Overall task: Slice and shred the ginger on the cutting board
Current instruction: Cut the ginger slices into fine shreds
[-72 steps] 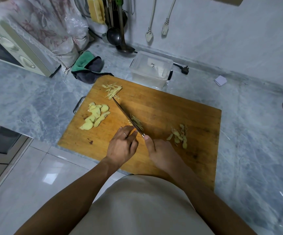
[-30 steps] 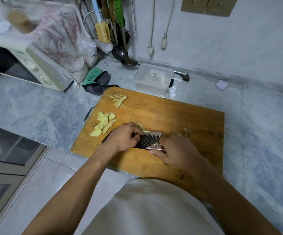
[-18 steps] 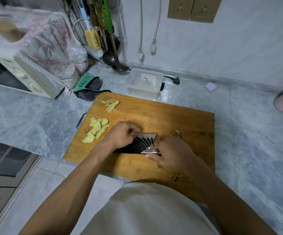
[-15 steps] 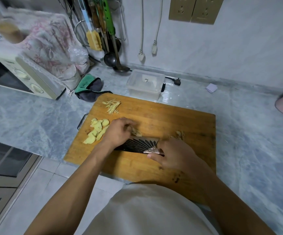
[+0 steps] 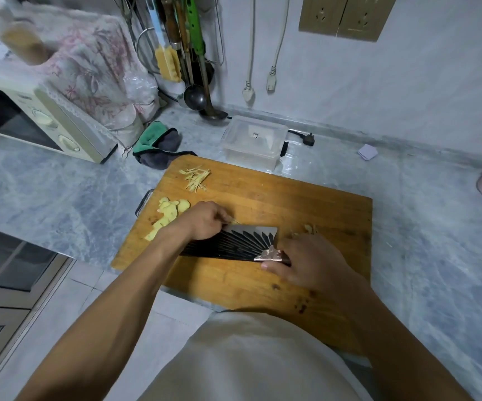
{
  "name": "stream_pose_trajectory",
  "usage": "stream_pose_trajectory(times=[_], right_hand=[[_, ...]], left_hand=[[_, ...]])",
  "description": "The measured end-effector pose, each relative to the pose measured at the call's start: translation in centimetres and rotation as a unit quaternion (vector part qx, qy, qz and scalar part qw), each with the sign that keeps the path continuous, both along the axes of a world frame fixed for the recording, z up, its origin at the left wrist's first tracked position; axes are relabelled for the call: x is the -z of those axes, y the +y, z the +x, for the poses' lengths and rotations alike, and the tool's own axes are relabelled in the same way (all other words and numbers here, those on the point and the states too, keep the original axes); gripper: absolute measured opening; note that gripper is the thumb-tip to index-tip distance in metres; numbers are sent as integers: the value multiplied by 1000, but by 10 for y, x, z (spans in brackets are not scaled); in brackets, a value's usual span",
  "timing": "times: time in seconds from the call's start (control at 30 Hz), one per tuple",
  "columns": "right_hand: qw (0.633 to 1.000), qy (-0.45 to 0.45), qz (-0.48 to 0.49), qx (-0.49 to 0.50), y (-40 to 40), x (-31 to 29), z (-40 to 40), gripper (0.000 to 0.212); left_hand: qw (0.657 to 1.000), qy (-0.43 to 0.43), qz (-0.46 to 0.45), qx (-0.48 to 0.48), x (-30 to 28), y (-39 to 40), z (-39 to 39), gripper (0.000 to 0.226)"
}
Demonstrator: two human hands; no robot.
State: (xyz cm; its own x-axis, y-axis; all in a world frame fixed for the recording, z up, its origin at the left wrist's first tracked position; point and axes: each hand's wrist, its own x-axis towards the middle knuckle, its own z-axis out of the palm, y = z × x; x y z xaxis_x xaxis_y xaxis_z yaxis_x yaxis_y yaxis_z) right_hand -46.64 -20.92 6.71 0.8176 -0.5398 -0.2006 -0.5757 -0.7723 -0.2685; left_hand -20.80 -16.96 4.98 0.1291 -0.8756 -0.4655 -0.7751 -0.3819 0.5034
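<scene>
Ginger all on the cutting board (image 5: pixel 306 204): sliced pile (image 5: pixel 167 217) near board's left edge, small shred heap (image 5: pixel 196 177) at board's far-left corner, scraps/peel bits (image 5: pixel 309 228) toward board's right-centre, partly hidden behind R hand. A few thin shreds poke out at L fingertips, by the blade's top edge.

Knife (image 5: pixel 234 244) = wide cleaver, blade tipped over w/ its broad side facing up, mid-board. Right hand (image 5: pixel 312 264) wraps the handle, fingers curled tight round it. Left hand (image 5: pixel 202 221) sits at blade's far edge, fingers bent down and bunched together over the shreds; can't tell if they pinch shreds or just press them on the blade.

Judged step: gathering cut shreds w/ blade + fingers to shift them to the heap. To do well: keep blade low & nearly flat to board, L fingertips behind the cutting edge, sweep shreds as one bunch, don't mix w/ uncut slices. Slices left of the knife not yet shredded, so task roughly mid-way.

Beyond board: clear plastic box (image 5: pixel 252 141) just past its far edge, green/grey cloth (image 5: pixel 156 146) off far-left corner, oven (image 5: pixel 40 117) further left.
</scene>
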Motion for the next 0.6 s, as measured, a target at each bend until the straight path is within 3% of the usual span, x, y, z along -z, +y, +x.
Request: stream_pose_trajectory(times=[0.1, 0.23, 0.37, 0.47, 0.53, 0.6], right_hand=[[1000, 11, 2, -7, 4, 4, 3, 50], [992, -20, 108, 58, 8, 14, -2, 44], [939, -115, 272, 175, 11, 27, -13, 58], [893, -154, 351, 235, 12, 22, -12, 63], [873, -184, 369, 262, 11, 16, -8, 59], [862, -209, 366, 281, 9, 12, -3, 59]], left_hand=[[999, 40, 5, -21, 4, -4, 3, 48], [980, 67, -161, -96, -6, 5, 0, 38], [910, 53, -364, -191, -19, 27, -11, 27], [861, 26, -439, -258, -10, 43, -16, 23], [885, 26, -389, -256, 5, 46, -14, 23], [945, 28, -248, -212, 23, 43, -12, 27]])
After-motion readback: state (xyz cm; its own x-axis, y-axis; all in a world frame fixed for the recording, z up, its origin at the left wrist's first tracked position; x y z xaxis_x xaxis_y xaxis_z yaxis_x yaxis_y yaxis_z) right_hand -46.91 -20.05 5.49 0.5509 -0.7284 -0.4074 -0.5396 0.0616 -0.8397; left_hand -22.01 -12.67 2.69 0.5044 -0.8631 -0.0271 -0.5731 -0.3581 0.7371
